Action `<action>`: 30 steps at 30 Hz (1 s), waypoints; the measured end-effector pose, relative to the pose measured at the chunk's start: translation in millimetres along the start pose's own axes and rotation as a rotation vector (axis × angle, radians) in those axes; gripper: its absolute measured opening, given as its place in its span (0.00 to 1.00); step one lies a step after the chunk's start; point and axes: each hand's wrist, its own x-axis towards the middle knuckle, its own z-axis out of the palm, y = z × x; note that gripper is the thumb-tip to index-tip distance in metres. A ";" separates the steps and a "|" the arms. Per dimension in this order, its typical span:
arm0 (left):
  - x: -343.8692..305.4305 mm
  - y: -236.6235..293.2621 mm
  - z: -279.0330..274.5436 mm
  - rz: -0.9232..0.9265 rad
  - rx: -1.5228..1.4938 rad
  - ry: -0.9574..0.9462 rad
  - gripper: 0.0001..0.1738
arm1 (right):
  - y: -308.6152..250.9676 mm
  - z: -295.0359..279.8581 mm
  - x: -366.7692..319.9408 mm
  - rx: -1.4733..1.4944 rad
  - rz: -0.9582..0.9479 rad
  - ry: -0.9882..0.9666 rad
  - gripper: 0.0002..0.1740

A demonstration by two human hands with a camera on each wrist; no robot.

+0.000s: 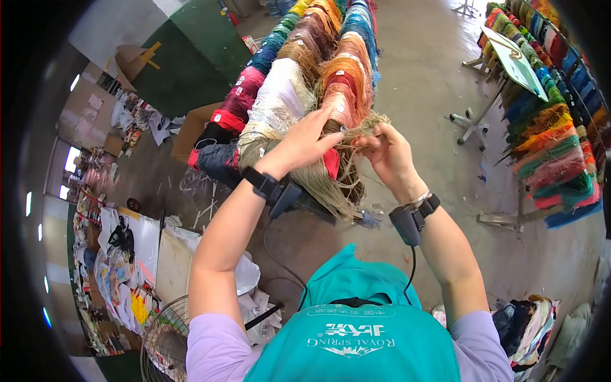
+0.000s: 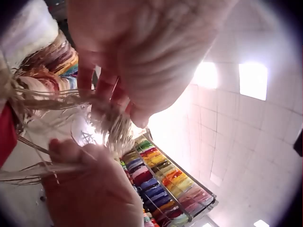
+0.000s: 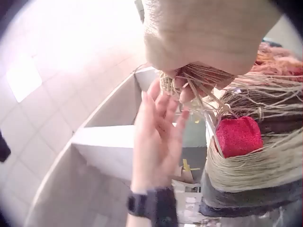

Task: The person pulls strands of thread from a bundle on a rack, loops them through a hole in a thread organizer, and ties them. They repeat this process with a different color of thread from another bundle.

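Observation:
Beige thread point(image 1: 369, 125) is gathered in a loose bundle between my two hands, its strands running back to a hanging beige skein point(image 1: 328, 184). My right hand point(image 1: 393, 159) grips the bundle with curled fingers; in the right wrist view its strands point(image 3: 208, 75) pass under the palm. Facing it, my left hand point(image 1: 304, 145) has its fingers extended and touches the strands, its palm turned to the thread in the right wrist view. A red patch point(image 3: 239, 137) shows among the beige strands, just beside the hands. Threads partly cover the left fingers in the left wrist view.
Rows of coloured skeins point(image 1: 280, 89) hang on a rack ahead of me. At the right stands another loaded rack point(image 1: 554, 134), with a board on a wheeled stand point(image 1: 471, 124) before it. A wire fan point(image 1: 165, 344) is at lower left, and a cardboard box point(image 1: 191, 130) sits beyond the rack.

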 end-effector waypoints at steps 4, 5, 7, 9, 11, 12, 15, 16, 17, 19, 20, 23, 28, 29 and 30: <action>-11.5 -4.3 12.0 -0.127 0.245 -0.086 0.36 | -17.6 -36.8 -5.0 0.203 0.085 0.095 0.12; -11.6 -3.5 14.5 -0.141 0.256 -0.103 0.36 | -22.8 -56.2 -6.9 0.229 0.097 0.128 0.12; -10.7 -2.7 11.6 -0.132 0.242 -0.103 0.36 | -38.6 -122.5 -12.9 0.235 0.198 0.097 0.14; -11.4 -5.4 16.5 -0.123 0.251 -0.083 0.36 | -55.3 -166.4 -32.8 0.139 0.173 0.282 0.15; -10.4 -2.6 16.2 -0.128 0.265 -0.088 0.36 | -80.6 -211.4 -58.1 0.050 0.147 0.478 0.15; -9.8 -2.5 16.6 -0.135 0.280 -0.097 0.36 | -96.1 -234.4 -72.8 0.029 0.115 0.544 0.15; -8.9 0.7 15.6 -0.153 0.301 -0.112 0.37 | -159.3 -308.6 -133.3 -0.027 0.008 0.622 0.15; -8.6 1.0 15.8 -0.156 0.310 -0.115 0.37 | -184.6 -330.2 -157.6 -0.067 -0.031 0.704 0.16; -8.4 1.5 16.2 -0.160 0.317 -0.118 0.37 | -212.1 -350.3 -184.8 -0.108 -0.068 0.786 0.16; -7.7 3.0 16.8 -0.163 0.322 -0.118 0.38 | -267.1 -387.5 -247.4 -0.231 -0.163 0.961 0.17; -7.9 2.5 17.6 -0.165 0.330 -0.117 0.38 | -291.6 -396.6 -279.6 -0.295 -0.207 1.044 0.17; -7.7 5.1 18.6 -0.174 0.325 -0.116 0.37 | -354.1 -410.0 -370.3 -0.499 -0.317 1.304 0.17; -4.1 16.7 24.8 -0.145 0.546 0.010 0.36 | -409.6 -416.8 -473.8 -0.587 -0.395 1.414 0.16; -5.1 22.1 28.6 -0.122 0.667 0.070 0.37 | -416.5 -415.2 -487.8 -0.609 -0.420 1.436 0.16; -4.3 40.8 29.9 -0.010 0.713 0.170 0.33 | -422.3 -408.6 -499.4 -0.629 -0.445 1.458 0.16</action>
